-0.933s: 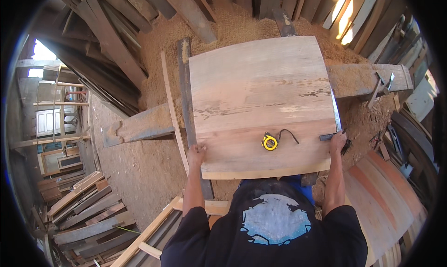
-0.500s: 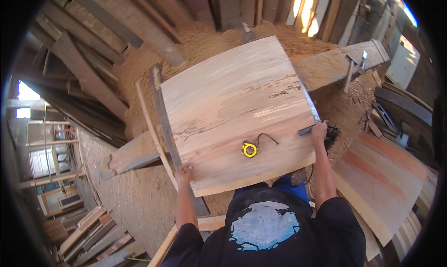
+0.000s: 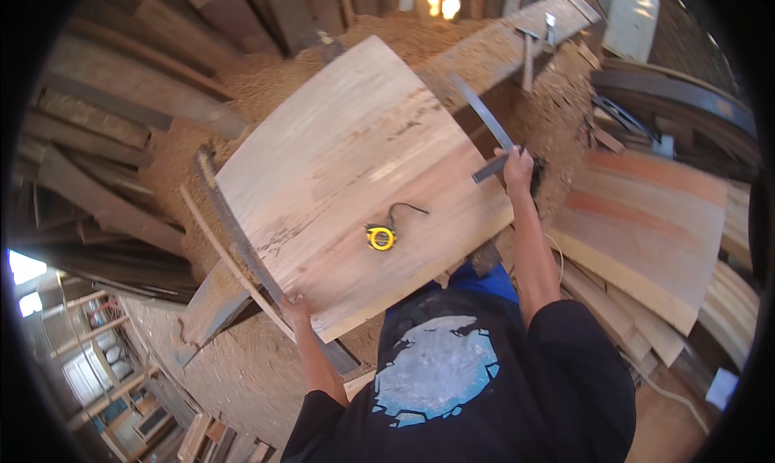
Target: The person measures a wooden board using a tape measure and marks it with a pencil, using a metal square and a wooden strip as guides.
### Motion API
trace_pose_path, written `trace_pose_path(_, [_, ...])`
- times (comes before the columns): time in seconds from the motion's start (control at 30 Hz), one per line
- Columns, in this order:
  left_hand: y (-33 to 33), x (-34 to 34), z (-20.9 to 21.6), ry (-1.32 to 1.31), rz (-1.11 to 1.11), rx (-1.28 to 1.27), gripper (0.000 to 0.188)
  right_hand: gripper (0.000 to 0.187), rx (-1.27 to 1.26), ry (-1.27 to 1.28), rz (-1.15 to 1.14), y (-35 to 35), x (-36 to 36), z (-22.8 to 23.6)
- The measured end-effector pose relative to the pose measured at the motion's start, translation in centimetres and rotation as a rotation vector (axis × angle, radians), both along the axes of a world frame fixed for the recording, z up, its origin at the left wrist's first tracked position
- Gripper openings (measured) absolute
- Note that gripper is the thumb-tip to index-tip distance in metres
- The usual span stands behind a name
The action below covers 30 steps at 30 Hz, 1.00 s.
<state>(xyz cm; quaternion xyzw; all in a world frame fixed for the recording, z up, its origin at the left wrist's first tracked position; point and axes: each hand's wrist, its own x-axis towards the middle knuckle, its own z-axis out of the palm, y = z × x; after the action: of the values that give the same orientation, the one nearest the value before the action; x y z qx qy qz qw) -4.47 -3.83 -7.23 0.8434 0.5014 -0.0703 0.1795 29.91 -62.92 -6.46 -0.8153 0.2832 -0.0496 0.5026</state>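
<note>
A broad pale wooden panel [image 3: 323, 156] lies in front of me, tilted in view, with reddish and dark streaks. At its near left corner, my left hand [image 3: 296, 305] is closed on the edge, its fingers partly hidden. Beyond the panel's right edge, my right hand [image 3: 518, 172] grips a try square [image 3: 482, 110]. The square's metal blade points away from me, apart from the panel's edge, and its dark stock reaches over the panel. A yellow and black tape measure [image 3: 380, 237] rests on the panel, a dark strap trailing from it.
Under the panel runs a sawdust-covered beam [image 3: 517, 39] with a hammer [image 3: 529, 55] on it. A second panel [image 3: 646, 229] leans on stacked boards at right. A thin wooden strip [image 3: 230, 253] and dark plank [image 3: 242, 237] flank the left edge. Boards stand at the back.
My right hand has lifted the try square off the panel's right edge, where its blade lay along the side. My left hand stays at the near left corner. The whole view has turned.
</note>
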Motion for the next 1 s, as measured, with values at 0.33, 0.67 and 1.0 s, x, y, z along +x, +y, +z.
trace_pose_path(0.33, [2.0, 1.7, -0.6, 0.080, -0.092, -0.136, 0.058, 0.034, -0.098, -0.010, 0.175, 8.8, -4.8, -0.5])
trace_pose_path(0.67, [3.8, 1.5, -1.6, 0.027, -0.009, -0.336, 0.067, 0.033, -0.162, 0.171, 0.401, 9.6, -8.1, 3.6])
trace_pose_path(1.0, [-1.6, 3.5, 3.1, 0.145, -0.148, -0.163, 0.076, 0.032, -0.247, 0.393, 0.484, 11.8, -10.8, 6.6])
